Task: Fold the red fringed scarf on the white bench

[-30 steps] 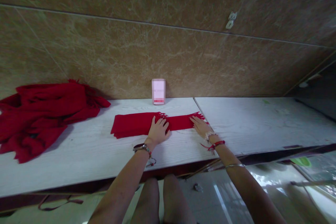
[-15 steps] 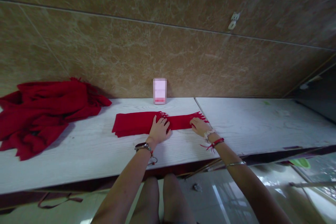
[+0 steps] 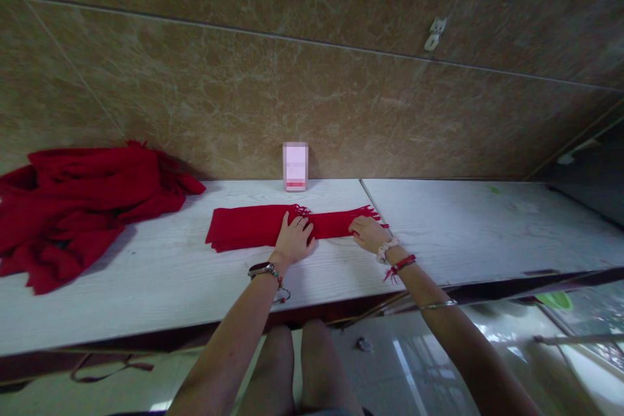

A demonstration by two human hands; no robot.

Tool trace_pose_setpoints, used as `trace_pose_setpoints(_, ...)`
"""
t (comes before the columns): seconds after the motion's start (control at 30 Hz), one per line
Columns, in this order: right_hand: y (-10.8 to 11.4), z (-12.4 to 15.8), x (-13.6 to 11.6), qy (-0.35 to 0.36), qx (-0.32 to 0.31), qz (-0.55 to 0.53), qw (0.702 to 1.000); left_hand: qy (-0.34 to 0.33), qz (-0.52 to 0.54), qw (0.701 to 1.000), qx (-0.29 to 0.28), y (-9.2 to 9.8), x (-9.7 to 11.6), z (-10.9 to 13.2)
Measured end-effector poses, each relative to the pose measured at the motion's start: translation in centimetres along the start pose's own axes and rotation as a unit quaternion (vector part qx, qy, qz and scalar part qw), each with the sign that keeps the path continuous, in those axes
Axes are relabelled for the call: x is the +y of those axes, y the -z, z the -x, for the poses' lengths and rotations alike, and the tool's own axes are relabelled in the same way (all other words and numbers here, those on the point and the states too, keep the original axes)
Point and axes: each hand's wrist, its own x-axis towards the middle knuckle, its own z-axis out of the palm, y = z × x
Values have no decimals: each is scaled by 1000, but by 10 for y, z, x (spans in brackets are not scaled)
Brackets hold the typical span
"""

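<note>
Red scarf (image 3: pixel 244 227) is part-folded under the spread left hand (image 3: pixel 293 239), its fringed strip (image 3: pixel 332 225) left extended beneath the curled right hand (image 3: pixel 369 234), whose grip cannot be told.

left hand (image 3: pixel 294 240) spread palm-down, right hand (image 3: pixel 369 234) (also palm-down) curled inward.

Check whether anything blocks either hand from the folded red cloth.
Nothing visible does: the left hand rests on the folded red cloth and the right hand touches it near its fringed end. The pale pink object stands behind it; the crumpled red cloth lies apart, leftward.
</note>
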Motion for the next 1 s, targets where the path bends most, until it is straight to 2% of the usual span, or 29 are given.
trace_pose_setpoints(0.1,-2,1,4,-27,-32,14,999,1,-3,1000,1,0,0,0)
trace_pose_setpoints(0.27,6,26,43,-78,-41,41,995,1,-3,1000,2,0,0,0)
trace_pose_setpoints(0.33,10,34,50,-95,-39,50,993,1,0,1000,0,0,0,0)
trace_pose_setpoints(0.4,11,35,46,-97,-14,48,994,1,-1,1000,-3,1,0,0)
trace_pose_setpoints(0.5,6,24,24,-43,28,20,998,2,-4,1000,-5,1,1,0)
trace_pose_setpoints(0.57,1,15,10,-17,16,17,1000,3,-3,1000,-3,1,1,0)
trace_pose_setpoints(0.63,-2,10,4,-29,-8,27,999,2,-2,1000,-2,1,1,0)
trace_pose_setpoints(0.87,5,37,42,-128,-30,66,989,2,-4,1000,-3,1,-1,0)
trace_pose_setpoints(1.0,10,38,36,-131,-5,60,990,-17,-3,1000,-10,1,2,2)
